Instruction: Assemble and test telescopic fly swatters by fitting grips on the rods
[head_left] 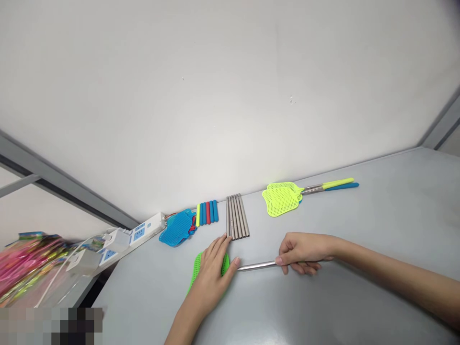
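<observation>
Grey tabletop [377, 239]: left hand [212, 275] on green flyswatter [196, 270], right hand [300, 254] gripping steel tube [257, 266].

The gray bench [359, 230] holds a row of steel tubes [237, 217]. Blue fly swatters [178, 228] lie left of the row, and yellow fly swatters [282, 199] lie right of it.

Assembly workroom, light-goods type: grey worktop [352, 249] against a plain white wall [230, 86], with a grey metal frame rail [53, 179] at the left. Evidence: fly-swatter heads [281, 199], steel tubes [237, 216] and coloured plastic handles [207, 212] laid out in sorted batches. Also present: white power strip [143, 232] with plugged-in adapters; heap of pink packaged goods [28, 268].
</observation>
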{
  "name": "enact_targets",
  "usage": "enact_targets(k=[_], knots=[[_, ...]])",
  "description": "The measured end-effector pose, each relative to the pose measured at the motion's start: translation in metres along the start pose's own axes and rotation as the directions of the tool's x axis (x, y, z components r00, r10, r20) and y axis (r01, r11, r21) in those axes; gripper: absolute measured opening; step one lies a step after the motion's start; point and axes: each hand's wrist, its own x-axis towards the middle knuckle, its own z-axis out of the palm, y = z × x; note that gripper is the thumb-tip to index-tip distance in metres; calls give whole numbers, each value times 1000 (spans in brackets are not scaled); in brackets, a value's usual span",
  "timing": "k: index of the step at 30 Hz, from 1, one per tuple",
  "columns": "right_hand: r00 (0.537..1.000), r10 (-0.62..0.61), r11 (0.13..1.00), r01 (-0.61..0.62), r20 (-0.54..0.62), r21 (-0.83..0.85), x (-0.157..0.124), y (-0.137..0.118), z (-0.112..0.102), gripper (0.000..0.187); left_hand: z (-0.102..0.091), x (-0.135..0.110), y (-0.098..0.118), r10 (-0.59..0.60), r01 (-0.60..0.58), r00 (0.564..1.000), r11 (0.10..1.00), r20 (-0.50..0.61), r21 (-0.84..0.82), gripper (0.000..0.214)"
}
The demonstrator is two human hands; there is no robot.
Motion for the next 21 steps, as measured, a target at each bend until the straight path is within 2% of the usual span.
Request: enact_targets(k=[13, 21], knots=[[1000, 1, 999, -1, -18, -36, -4, -3, 0, 38, -1, 1, 12, 6, -7, 1000, 1000, -12, -23, 43], [1000, -8, 999, 6, -24, -50, -4, -3, 0, 37, -3, 1, 14, -3, 4, 999, 1000, 51, -15, 47]])
